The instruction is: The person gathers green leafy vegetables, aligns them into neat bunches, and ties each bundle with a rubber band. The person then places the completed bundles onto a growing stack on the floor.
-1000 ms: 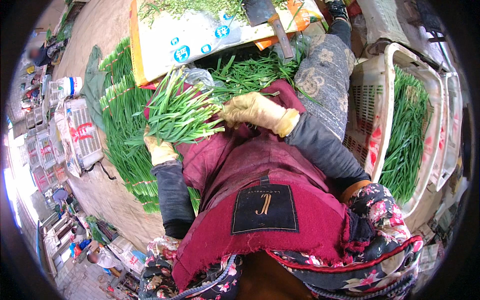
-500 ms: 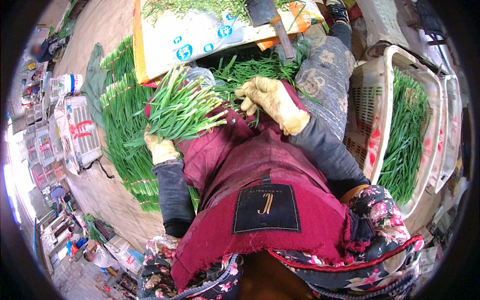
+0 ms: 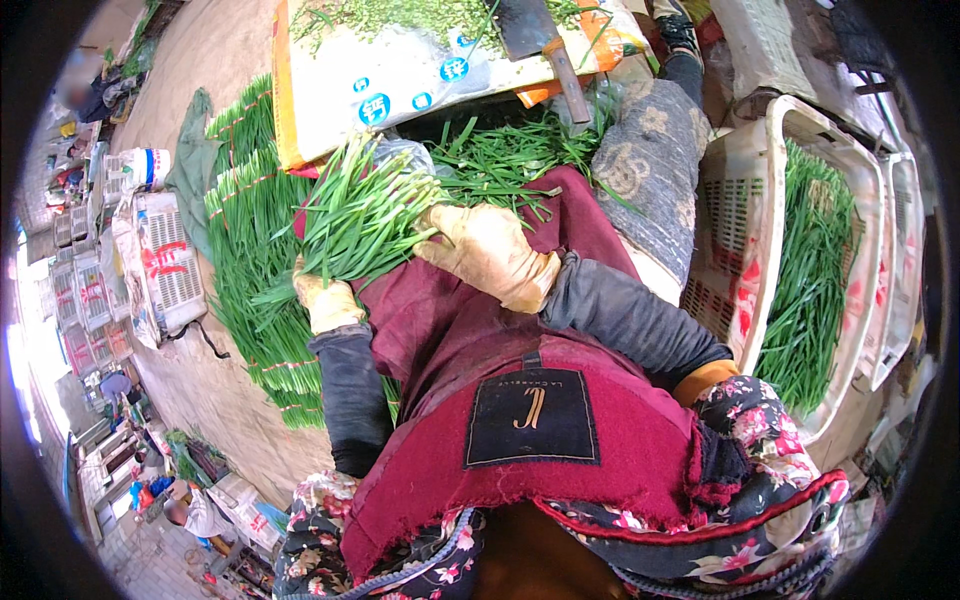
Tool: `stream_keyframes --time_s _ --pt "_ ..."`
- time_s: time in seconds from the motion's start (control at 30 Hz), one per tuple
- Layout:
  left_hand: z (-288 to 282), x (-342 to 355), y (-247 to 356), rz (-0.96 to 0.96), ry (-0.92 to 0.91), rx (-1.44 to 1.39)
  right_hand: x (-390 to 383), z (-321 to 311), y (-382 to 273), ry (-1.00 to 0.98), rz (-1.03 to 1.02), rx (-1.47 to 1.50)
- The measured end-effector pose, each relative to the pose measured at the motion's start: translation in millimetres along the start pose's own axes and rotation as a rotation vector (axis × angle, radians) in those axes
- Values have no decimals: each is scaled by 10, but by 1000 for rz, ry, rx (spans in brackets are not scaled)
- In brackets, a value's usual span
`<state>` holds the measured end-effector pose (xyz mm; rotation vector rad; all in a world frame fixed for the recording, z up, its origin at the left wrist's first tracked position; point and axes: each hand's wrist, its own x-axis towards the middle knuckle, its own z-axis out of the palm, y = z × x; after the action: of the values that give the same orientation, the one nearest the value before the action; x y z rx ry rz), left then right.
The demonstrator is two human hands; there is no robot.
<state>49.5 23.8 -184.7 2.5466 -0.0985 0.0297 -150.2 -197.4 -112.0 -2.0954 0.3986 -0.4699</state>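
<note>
A loose bunch of garlic chives [image 3: 365,215] lies across my lap on the dark red apron [image 3: 470,350], its pale cut ends toward the right. My left hand [image 3: 326,302], in a cream glove, holds it from below on the left; the bunch covers most of those fingers. At the cut ends, my right hand [image 3: 490,255] is closed against the stems in a matching glove, with its fingertips partly hidden. More loose chives [image 3: 520,155] lie just beyond my lap. A cleaver [image 3: 540,50] rests on the sack-covered surface [image 3: 430,85] ahead, among chopped trimmings.
Rows of tied chive bundles [image 3: 250,260] cover the floor to my left, near a green cloth [image 3: 188,160]. On my right stands a white plastic crate [image 3: 770,240] filled with chives [image 3: 810,270]. White crates [image 3: 165,260] and people stand farther left.
My right hand has moved left and nearer, from above the loose chives to the cut ends of the bunch, and closed there. My left hand stays on the bunch.
</note>
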Motion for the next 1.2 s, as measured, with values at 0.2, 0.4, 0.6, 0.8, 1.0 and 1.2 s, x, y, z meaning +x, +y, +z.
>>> stream_keyframes --time_s 0.2,0.4,0.6,0.8,1.0,1.2 --pt "70 281 -557 43 -234 -552 -45 -153 113 -329 473 755" --pt "-167 95 92 -200 -373 -787 39 -909 246 -85 402 1164" --pt "-350 130 -274 -292 -378 -989 283 -1731 120 30 -213 1067" --pt "-746 -16 -82 -563 -108 -897 303 -1477 24 -254 -358 1595" --pt "-696 -192 -20 -259 -187 -211 132 298 923 -614 189 353" --pt "-741 -264 -175 -225 -212 -643 592 -398 309 -338 210 1041"
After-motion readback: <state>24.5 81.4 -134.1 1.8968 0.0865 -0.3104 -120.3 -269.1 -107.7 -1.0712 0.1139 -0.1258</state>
